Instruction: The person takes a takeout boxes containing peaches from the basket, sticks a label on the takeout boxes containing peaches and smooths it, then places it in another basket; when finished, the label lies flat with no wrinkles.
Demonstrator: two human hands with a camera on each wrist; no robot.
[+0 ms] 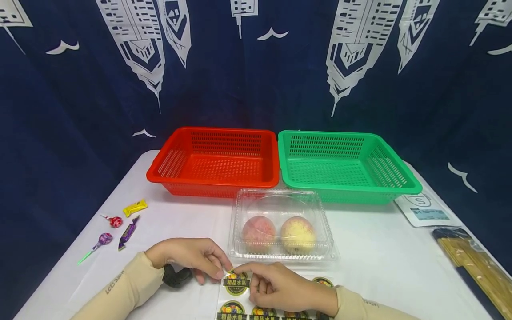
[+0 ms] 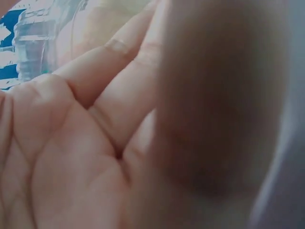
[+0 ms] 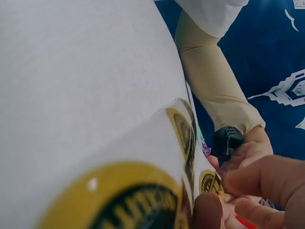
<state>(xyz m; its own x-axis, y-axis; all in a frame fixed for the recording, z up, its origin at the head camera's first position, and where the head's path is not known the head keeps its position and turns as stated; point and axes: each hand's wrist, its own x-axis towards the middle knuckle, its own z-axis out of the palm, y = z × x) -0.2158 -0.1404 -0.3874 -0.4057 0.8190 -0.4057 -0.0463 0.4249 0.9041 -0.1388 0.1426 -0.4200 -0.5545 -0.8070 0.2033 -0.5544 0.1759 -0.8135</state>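
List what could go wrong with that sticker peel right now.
Both hands, left hand and right hand, pinch one sticker at the sheet edge; it might crease, tear, or fold onto itself. The sheet looks otherwise unheld, so it may lift with the sticker. The closed clamshell sits just behind the hands and could get nudged.

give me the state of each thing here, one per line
clear fruit box: lid shut, two peaches inside
red basket: upright, nothing in it
green basket: upright, nothing in it
sticker sheet: flat on the table, top edge pinched by both hands
left hand: pinching the sheet's top edge
right hand: pinching the sticker at the sheet's top
sweets: wrapped, loose on the table
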